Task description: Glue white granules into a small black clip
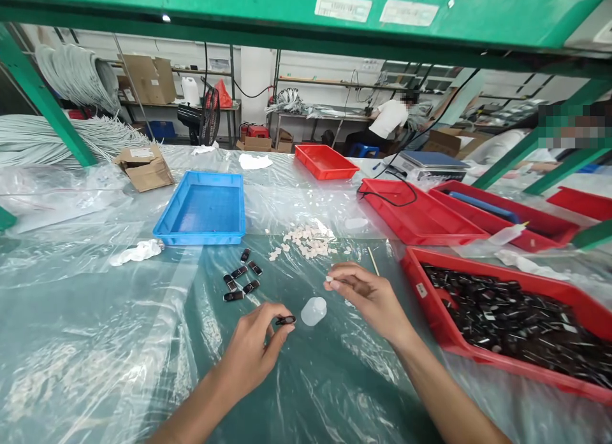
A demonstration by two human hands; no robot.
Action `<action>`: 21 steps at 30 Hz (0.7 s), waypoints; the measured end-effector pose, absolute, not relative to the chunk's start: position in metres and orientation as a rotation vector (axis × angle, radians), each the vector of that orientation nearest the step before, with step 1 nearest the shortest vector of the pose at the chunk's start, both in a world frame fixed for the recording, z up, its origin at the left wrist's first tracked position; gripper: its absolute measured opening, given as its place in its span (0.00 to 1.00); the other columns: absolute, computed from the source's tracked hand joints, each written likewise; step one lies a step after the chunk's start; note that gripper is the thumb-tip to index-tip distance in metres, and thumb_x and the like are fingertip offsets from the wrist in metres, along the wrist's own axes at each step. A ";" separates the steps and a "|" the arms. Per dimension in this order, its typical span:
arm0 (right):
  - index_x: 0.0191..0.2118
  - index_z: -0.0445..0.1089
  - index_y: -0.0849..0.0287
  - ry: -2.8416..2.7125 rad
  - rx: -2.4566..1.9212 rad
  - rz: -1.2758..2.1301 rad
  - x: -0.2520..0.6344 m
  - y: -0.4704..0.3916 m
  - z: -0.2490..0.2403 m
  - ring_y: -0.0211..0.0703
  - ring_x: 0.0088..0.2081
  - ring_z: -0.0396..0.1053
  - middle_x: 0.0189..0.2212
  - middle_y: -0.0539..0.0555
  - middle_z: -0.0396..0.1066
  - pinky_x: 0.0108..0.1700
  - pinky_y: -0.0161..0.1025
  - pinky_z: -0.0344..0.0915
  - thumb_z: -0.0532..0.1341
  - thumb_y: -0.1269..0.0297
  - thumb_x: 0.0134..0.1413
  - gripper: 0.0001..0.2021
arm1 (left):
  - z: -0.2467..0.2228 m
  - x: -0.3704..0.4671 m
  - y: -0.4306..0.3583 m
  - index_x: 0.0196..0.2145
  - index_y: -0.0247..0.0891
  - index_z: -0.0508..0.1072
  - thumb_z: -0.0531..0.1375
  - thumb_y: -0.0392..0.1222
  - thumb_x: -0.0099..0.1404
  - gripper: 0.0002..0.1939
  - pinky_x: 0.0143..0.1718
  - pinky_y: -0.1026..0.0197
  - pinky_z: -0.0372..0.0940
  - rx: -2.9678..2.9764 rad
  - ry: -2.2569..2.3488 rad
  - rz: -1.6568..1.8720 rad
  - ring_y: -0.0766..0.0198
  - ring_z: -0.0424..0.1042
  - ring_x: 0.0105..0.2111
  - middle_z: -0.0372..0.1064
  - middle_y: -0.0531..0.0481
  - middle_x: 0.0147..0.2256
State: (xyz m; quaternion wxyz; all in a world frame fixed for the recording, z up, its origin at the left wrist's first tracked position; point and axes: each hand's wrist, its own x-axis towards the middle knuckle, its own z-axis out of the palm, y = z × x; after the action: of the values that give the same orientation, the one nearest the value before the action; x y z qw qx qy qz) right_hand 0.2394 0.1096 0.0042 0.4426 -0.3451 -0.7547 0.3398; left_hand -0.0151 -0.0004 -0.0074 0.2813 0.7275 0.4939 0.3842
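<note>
My left hand pinches a small black part between thumb and fingers, low over the plastic-covered table. My right hand holds a tiny white piece at its fingertips, just right of the left hand. A small translucent cup lies on the table between the two hands. Several finished black parts lie in a loose group to the left. A heap of small white pieces is spread just beyond the hands.
A red tray full of black parts stands at my right. An empty blue tray stands behind the black parts. More red trays, a scale, a squeeze bottle and a thin stick lie farther right. Other people work behind.
</note>
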 end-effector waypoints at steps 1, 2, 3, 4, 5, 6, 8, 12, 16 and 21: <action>0.45 0.76 0.51 -1.862 -0.814 0.865 0.235 0.098 0.010 0.43 0.38 0.80 0.41 0.53 0.76 0.40 0.40 0.80 0.65 0.57 0.68 0.06 | -0.006 -0.014 -0.002 0.51 0.47 0.68 0.53 0.45 0.80 0.07 0.28 0.61 0.63 1.944 1.314 1.011 0.63 0.73 0.30 0.78 0.48 0.45; 0.45 0.76 0.49 -1.855 -0.774 0.880 0.231 0.088 0.015 0.42 0.37 0.80 0.40 0.52 0.76 0.38 0.38 0.79 0.66 0.59 0.67 0.04 | -0.005 -0.013 -0.003 0.51 0.47 0.68 0.53 0.46 0.80 0.07 0.28 0.61 0.64 1.938 1.298 0.993 0.62 0.74 0.31 0.78 0.48 0.44; 0.44 0.77 0.48 -1.854 -0.740 0.892 0.228 0.079 0.019 0.41 0.37 0.79 0.38 0.51 0.76 0.37 0.37 0.78 0.67 0.61 0.66 0.03 | -0.004 -0.012 -0.005 0.51 0.47 0.68 0.53 0.47 0.80 0.07 0.29 0.61 0.65 1.934 1.273 0.977 0.62 0.75 0.32 0.78 0.48 0.44; 0.43 0.78 0.46 -1.858 -0.718 0.901 0.225 0.071 0.022 0.41 0.37 0.78 0.37 0.50 0.76 0.36 0.36 0.77 0.68 0.63 0.65 0.04 | -0.004 -0.011 -0.006 0.51 0.47 0.68 0.54 0.47 0.80 0.07 0.30 0.61 0.66 1.930 1.246 0.966 0.62 0.76 0.32 0.78 0.48 0.43; 0.43 0.78 0.45 -1.872 -0.705 0.899 0.222 0.064 0.023 0.41 0.37 0.78 0.36 0.50 0.77 0.36 0.36 0.76 0.69 0.64 0.63 0.05 | -0.004 -0.010 -0.006 0.51 0.47 0.69 0.54 0.47 0.80 0.07 0.31 0.61 0.66 1.930 1.215 0.964 0.61 0.76 0.33 0.78 0.48 0.42; 0.43 0.79 0.45 -1.893 -0.699 0.889 0.220 0.057 0.024 0.41 0.36 0.78 0.36 0.49 0.78 0.36 0.36 0.75 0.70 0.65 0.63 0.06 | -0.005 -0.009 -0.007 0.50 0.46 0.69 0.55 0.47 0.80 0.07 0.31 0.61 0.66 1.933 1.182 0.973 0.61 0.75 0.32 0.78 0.49 0.41; 0.45 0.78 0.43 -1.934 -0.674 0.855 0.217 0.047 0.022 0.42 0.35 0.78 0.35 0.48 0.78 0.36 0.38 0.75 0.70 0.67 0.62 0.10 | -0.006 -0.007 -0.007 0.49 0.46 0.69 0.55 0.47 0.79 0.06 0.30 0.62 0.64 1.941 1.121 1.009 0.62 0.74 0.30 0.76 0.50 0.37; 0.50 0.73 0.42 -2.000 -0.646 0.790 0.216 0.036 0.017 0.44 0.36 0.79 0.36 0.47 0.79 0.36 0.38 0.77 0.68 0.70 0.63 0.15 | -0.007 -0.005 -0.006 0.48 0.47 0.68 0.56 0.44 0.79 0.03 0.28 0.64 0.59 1.924 1.049 1.049 0.66 0.68 0.26 0.73 0.54 0.33; 0.54 0.69 0.41 -2.089 -0.604 0.742 0.218 0.033 0.015 0.44 0.36 0.79 0.38 0.48 0.78 0.37 0.39 0.77 0.64 0.72 0.67 0.17 | -0.005 -0.005 -0.007 0.47 0.46 0.69 0.55 0.44 0.80 0.04 0.26 0.63 0.54 1.891 1.048 0.978 0.68 0.60 0.22 0.67 0.58 0.29; 0.55 0.69 0.41 -2.189 -0.603 0.820 0.223 0.032 0.019 0.49 0.37 0.78 0.39 0.51 0.76 0.36 0.43 0.75 0.61 0.72 0.68 0.17 | -0.004 -0.002 -0.009 0.45 0.43 0.70 0.52 0.45 0.81 0.08 0.27 0.62 0.57 1.889 1.090 0.934 0.66 0.64 0.23 0.68 0.55 0.28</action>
State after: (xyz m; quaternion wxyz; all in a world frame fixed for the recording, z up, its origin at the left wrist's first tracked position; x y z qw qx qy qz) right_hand 0.2225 0.0317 0.0188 0.3558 -0.2335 -0.8475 0.3173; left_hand -0.0017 -0.0094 -0.0045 0.3751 0.7380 0.4260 0.3650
